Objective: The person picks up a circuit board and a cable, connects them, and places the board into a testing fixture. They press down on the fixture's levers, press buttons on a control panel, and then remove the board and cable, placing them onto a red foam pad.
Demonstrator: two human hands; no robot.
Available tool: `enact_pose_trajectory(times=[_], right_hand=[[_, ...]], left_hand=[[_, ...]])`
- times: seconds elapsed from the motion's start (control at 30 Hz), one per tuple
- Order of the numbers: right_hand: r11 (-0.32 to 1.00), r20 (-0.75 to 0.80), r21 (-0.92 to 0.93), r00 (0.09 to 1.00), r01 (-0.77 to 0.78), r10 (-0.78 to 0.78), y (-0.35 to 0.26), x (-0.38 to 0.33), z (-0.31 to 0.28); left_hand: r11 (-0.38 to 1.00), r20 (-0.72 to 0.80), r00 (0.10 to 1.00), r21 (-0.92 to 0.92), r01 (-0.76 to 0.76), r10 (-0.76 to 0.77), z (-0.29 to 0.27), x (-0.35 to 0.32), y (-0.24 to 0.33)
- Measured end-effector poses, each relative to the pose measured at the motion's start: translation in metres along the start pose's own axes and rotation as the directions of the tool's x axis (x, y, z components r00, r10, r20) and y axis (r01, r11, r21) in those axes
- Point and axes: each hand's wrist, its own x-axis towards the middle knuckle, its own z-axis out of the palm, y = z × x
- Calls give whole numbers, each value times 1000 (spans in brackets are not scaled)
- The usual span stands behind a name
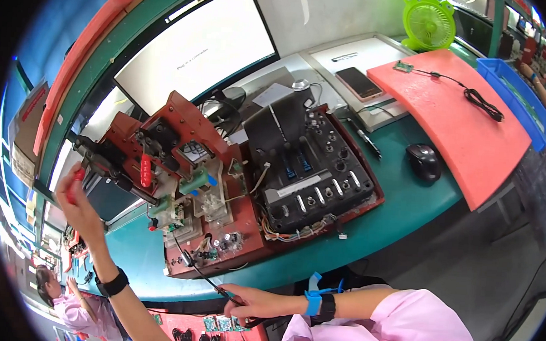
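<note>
My left hand (78, 201) is raised at the left and grips the red knob of a clamp lever (108, 163) on a red-brown test fixture (179, 165). My right hand (255, 305) rests at the table's near edge, fingers closed on the end of a thin dark cable (203, 275) that runs up to the fixture's lower corner. A green circuit board (185, 218) with capacitors and coils sits in the fixture. To its right lies a black panel (310, 173) with sockets and switches.
A white-lit monitor (199, 41) stands behind the fixture. A black mouse (423, 161), a pen (366, 135), a phone (358, 83), a pink board (469, 132), a blue bin (515, 98) and a green fan (428, 20) lie to the right. Another person (71, 305) works lower left.
</note>
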Motion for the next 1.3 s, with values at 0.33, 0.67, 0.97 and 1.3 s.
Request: enact_pose_trajectory(times=[0.33,0.67,0.97,1.3], right_hand=[[993,247,80,967,-81,59,-31,2,6],[982,266,168,963,-86,39,-66,20,9],[996,196,93,981,-14,-4,-52,23,23],[843,97,-528,980,-98,175,-36,-10,2]], left_hand=[[797,459,702,21,604,-544,50,130,-11],[838,838,291,305,452,-462,-2,-104,-36],[791,903,373,-63,608,-214,30,-144,-25],[859,487,824,-246,448,-290,-34,-175,48]])
